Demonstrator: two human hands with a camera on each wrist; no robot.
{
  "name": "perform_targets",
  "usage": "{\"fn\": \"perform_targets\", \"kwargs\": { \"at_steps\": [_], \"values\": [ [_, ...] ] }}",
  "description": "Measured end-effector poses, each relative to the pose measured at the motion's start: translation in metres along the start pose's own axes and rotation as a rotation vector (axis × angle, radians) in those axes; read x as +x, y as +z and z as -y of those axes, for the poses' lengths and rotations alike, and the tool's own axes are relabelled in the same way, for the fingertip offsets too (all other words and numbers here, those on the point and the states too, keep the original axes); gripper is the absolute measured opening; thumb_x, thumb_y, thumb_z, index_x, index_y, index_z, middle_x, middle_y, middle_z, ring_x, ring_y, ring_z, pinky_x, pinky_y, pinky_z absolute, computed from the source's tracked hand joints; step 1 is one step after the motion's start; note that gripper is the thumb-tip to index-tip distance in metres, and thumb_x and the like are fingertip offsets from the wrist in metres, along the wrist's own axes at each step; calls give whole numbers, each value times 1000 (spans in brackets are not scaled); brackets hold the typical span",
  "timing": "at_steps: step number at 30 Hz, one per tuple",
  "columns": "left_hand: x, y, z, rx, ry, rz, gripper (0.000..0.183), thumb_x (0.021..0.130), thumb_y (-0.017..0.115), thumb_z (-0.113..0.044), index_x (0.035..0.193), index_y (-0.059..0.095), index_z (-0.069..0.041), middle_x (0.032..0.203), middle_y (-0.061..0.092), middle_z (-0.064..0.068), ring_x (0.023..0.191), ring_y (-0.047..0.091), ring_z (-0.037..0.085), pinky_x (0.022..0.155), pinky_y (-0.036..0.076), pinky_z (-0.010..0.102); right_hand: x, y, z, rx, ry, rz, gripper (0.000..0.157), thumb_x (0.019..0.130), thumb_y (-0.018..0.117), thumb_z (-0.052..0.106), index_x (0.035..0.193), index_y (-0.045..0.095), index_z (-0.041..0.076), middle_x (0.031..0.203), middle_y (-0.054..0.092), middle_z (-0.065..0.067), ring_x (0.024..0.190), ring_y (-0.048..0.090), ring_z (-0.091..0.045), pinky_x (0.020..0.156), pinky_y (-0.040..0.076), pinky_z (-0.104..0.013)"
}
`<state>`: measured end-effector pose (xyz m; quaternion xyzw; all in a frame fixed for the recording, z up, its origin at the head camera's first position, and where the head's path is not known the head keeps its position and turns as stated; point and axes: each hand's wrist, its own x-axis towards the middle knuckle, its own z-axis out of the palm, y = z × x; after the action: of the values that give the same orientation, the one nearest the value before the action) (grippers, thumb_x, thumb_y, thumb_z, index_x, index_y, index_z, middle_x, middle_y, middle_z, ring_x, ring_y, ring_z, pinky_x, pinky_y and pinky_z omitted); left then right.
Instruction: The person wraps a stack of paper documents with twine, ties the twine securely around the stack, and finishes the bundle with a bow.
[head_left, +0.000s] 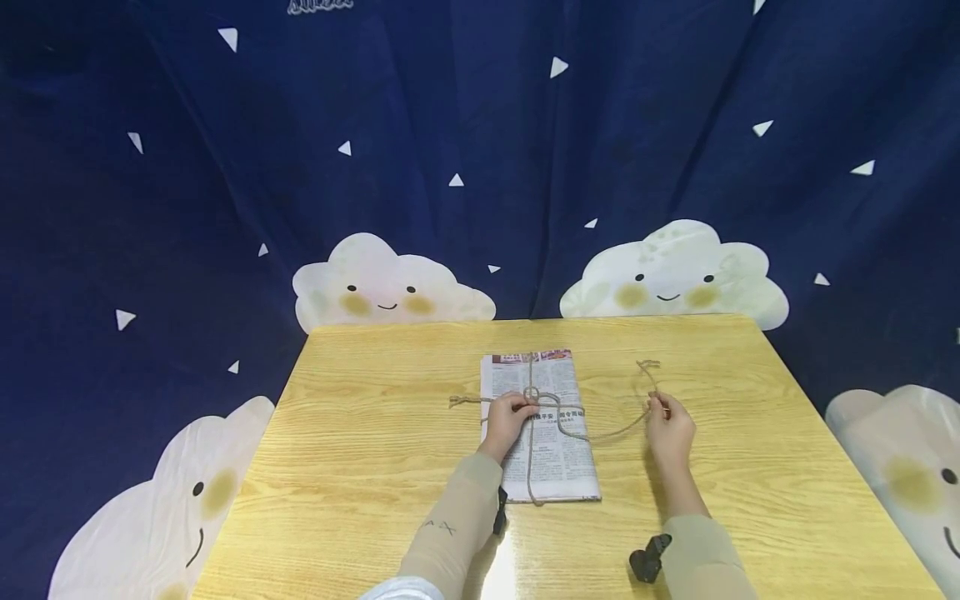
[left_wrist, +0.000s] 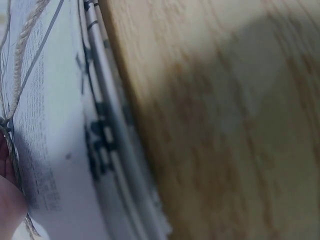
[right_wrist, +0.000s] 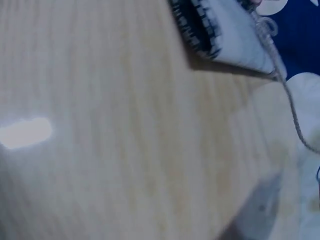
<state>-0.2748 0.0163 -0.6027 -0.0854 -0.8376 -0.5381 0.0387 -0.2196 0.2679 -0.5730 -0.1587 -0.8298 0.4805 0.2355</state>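
Observation:
A folded stack of newspaper (head_left: 558, 468) lies on the table, bound lengthwise and crosswise with twine (head_left: 615, 435). My left hand (head_left: 506, 423) rests on the stack and pinches the twine just below a small loop at the crossing. To the right of the stack, my right hand (head_left: 671, 429) holds the long end of the twine between thumb and fingers. That length sags from the crossing to the hand, and its frayed tip sticks up beyond the fingers. A shorter twine end (head_left: 467, 400) points left past the paper's edge. In the left wrist view, the layered paper edges (left_wrist: 107, 135) show close up.
The wooden table (head_left: 360, 417) extends around the stack on all sides. Behind it hangs a dark blue curtain (head_left: 420, 108) with white triangles and smiling clouds. A small black device (head_left: 649, 558) sits at the right wrist.

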Motion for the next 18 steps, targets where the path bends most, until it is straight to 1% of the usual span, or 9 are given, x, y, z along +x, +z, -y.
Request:
{"fn": "perform_targets", "kwargs": {
  "at_steps": [1, 3, 5, 7, 9, 12, 15, 18],
  "values": [
    [0, 0, 0, 0, -2, 1, 7, 79, 70, -13, 78, 72, -6, 82, 66, 2, 81, 62, 15, 73, 50, 21, 1, 1, 3, 44, -34, 29, 26, 94, 49, 10, 109, 59, -9, 100, 63, -23, 77, 58, -17, 57, 44, -7],
    [-1, -1, 0, -5, -2, 1, 8, 79, 70, -13, 77, 72, -6, 82, 66, 2, 80, 62, 15, 72, 50, 21, 3, 3, 9, 123, -63, 107, 27, 94, 49, 13, 110, 59, -7, 101, 62, -23, 75, 57, -12, 60, 47, -11],
    [-1, -1, 0, -15, -2, 5, 8, 79, 70, -13, 78, 72, -5, 83, 66, 3, 81, 62, 15, 72, 51, 21, 6, 6, 18, 197, -84, 188, 28, 94, 49, 15, 109, 59, -7, 101, 61, -25, 74, 57, -11, 64, 50, -16],
    [-1, -2, -1, -29, -2, 6, 8, 79, 69, -13, 78, 72, -5, 83, 67, 3, 81, 62, 16, 72, 51, 21, 8, 11, 27, 255, -87, 265, 29, 94, 49, 16, 109, 58, -7, 101, 60, -26, 73, 57, -12, 64, 50, -18],
    [-1, -2, -1, -38, -1, 7, 8, 79, 69, -12, 79, 72, -5, 84, 67, 3, 82, 62, 16, 73, 51, 22, 10, 17, 36, 314, -70, 340, 31, 94, 50, 18, 110, 58, -8, 100, 61, -24, 73, 56, -13, 63, 48, -16],
    [-1, -2, -1, -43, 0, 3, 8, 79, 70, -12, 79, 72, -5, 83, 67, 3, 82, 62, 16, 73, 51, 22, 13, 27, 46, 374, -39, 460, 35, 94, 51, 19, 111, 56, -11, 95, 64, -16, 72, 54, -13, 59, 45, -13],
    [-1, -1, 0, -38, -6, 2, 8, 79, 70, -13, 79, 73, -5, 83, 67, 3, 82, 62, 16, 73, 51, 22, 16, 38, 53, 408, 2, 593, 36, 94, 51, 20, 111, 55, -12, 88, 64, -6, 68, 52, -9, 55, 41, -14],
    [0, -1, 1, -36, -8, 2, 8, 79, 70, -13, 78, 73, -5, 83, 67, 3, 81, 62, 15, 72, 50, 21, 17, 48, 57, 456, 67, 737, 35, 94, 51, 18, 110, 53, -13, 83, 63, 1, 65, 50, -3, 56, 42, -14]
  ]
}}
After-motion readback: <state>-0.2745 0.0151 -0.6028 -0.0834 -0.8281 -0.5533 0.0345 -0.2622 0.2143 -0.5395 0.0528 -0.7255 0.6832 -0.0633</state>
